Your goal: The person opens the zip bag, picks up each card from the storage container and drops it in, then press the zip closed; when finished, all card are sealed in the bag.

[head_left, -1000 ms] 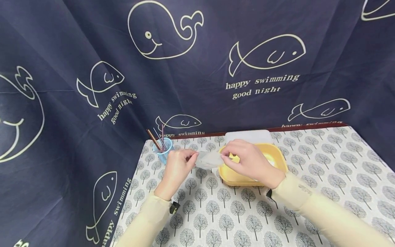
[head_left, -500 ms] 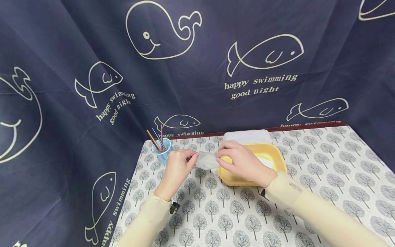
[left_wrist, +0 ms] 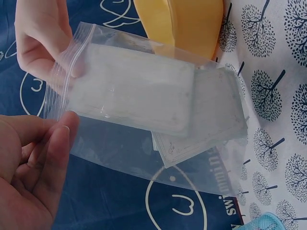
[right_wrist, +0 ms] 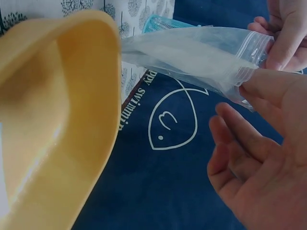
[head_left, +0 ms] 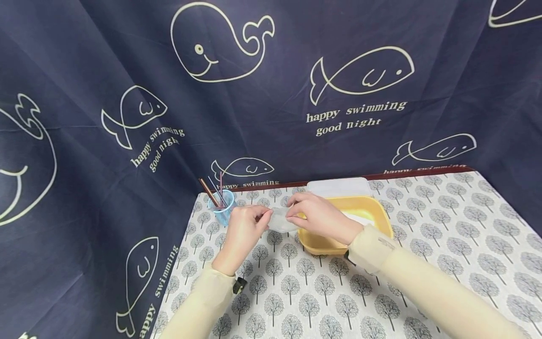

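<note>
A clear zip bag (head_left: pixel 279 222) is held up between my two hands, beside the yellow basin's left edge. In the left wrist view, white rectangular cards (left_wrist: pixel 134 91) lie inside the bag, one partly over others at an angle. My left hand (head_left: pixel 245 230) pinches the zip edge between thumb and fingertips at one end. My right hand (head_left: pixel 319 216) pinches the same zip strip farther along, its other fingers loosely bent below the bag in the right wrist view. The bag's far end hangs down over the table.
The yellow basin (head_left: pixel 385 221) stands under and beyond my right hand, with something white (head_left: pixel 362 220) in it. Behind it lies a white flat panel (head_left: pixel 338 187). A blue cup (head_left: pixel 222 214) holding several thin sticks stands at the back left, near the curtain (head_left: pixel 254 117).
My right hand has slid left along the bag's zip edge, closer to my left hand. My left hand has stayed in place, still holding its end.
</note>
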{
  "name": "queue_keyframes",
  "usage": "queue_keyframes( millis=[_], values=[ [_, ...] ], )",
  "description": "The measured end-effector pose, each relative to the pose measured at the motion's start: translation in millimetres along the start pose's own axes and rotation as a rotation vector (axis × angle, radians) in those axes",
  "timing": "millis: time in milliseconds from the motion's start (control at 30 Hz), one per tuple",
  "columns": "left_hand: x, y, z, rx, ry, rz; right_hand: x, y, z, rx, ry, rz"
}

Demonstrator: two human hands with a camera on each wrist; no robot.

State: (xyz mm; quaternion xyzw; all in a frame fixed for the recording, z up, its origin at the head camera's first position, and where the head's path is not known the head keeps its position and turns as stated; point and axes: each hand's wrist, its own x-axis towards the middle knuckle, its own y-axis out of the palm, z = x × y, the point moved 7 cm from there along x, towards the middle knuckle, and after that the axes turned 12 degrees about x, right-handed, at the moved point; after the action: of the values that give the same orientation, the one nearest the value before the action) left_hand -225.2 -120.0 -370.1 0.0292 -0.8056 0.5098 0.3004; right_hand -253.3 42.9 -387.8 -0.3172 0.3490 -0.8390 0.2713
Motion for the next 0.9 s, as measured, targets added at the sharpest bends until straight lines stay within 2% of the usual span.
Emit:
queue_keyframes(
  millis=[167,367,467,700,900],
  values=[
    [0.9,-1.5,-1.1,0.007,0.013,-0.015,8.9,7,6,-0.111,-0.123,0.045],
    [1.2,-2.4,-1.9,0.009,0.013,-0.016,16.8,15,11,-0.196,-0.192,0.085],
    [1.3,-2.4,-1.8,0.003,0.011,-0.016,18.1,20,11,-0.226,-0.182,0.115],
    [0.3,-2.8,-1.2,0.008,0.009,-0.016,18.9,26,9,-0.264,-0.084,0.167],
    [-0.1,-4.4,-2.4,0.006,0.02,-0.029,19.3,29,13,-0.292,-0.096,0.165]
  ],
)
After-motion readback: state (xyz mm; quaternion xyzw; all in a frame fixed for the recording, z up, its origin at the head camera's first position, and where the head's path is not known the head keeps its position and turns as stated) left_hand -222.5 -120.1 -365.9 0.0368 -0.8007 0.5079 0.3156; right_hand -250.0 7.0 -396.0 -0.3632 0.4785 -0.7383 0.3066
